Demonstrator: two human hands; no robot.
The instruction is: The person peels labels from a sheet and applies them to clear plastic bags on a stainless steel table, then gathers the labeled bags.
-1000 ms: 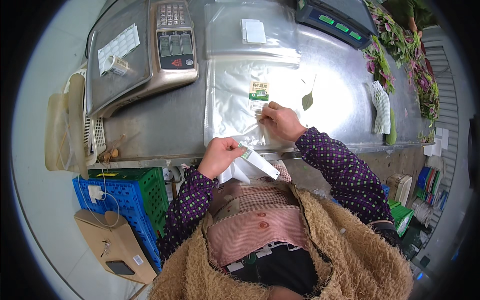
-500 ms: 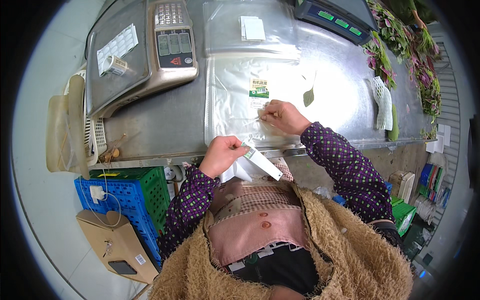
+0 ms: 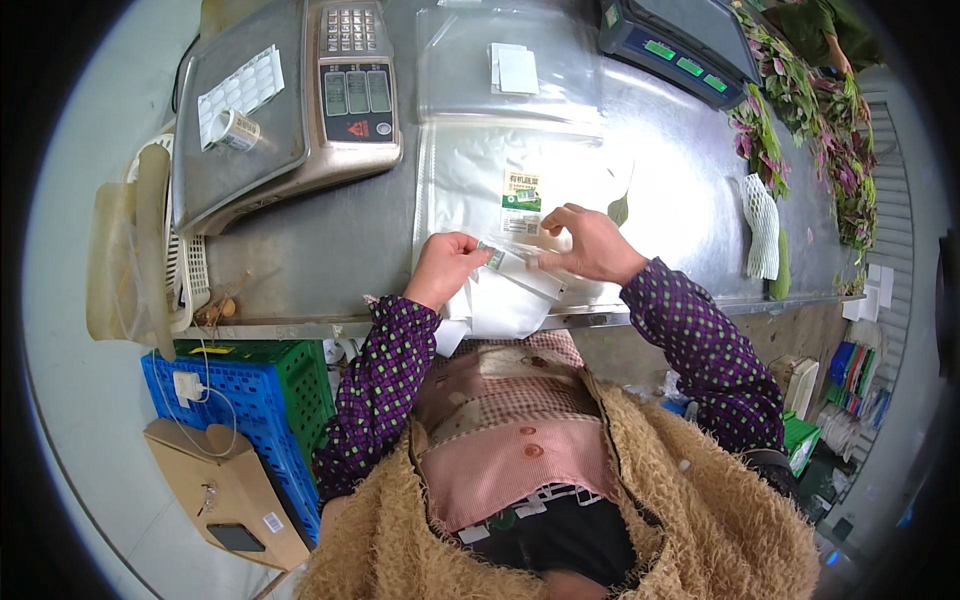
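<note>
My left hand point(image 3: 445, 270) pinches a strip of labels point(image 3: 515, 277) at its end, where a small green and white label shows. White backing paper point(image 3: 497, 312) hangs from it over the table's front edge. To the right, my right hand point(image 3: 597, 250) has thumb and forefinger spread, the thumb close beside the strip; whether it touches is unclear. Beneath both hands lies a stack of clear plastic bags point(image 3: 455, 165). A green and white label point(image 3: 522, 200) sits on the top bag, just beyond my fingers.
Two scales, a silver one point(image 3: 357, 130) at left and a dark one point(image 3: 680, 50) at far right, stand on the metal table point(image 3: 265, 270). A foam net sleeve point(image 3: 761, 230), a green cucumber-like vegetable point(image 3: 780, 265) and leafy bunches point(image 3: 845, 150) lie right. Crates point(image 3: 245, 395) stand below left.
My left hand has moved away from my body with the label strip, over the bags. My right hand has shifted slightly right, its pinched fingers now apart.
</note>
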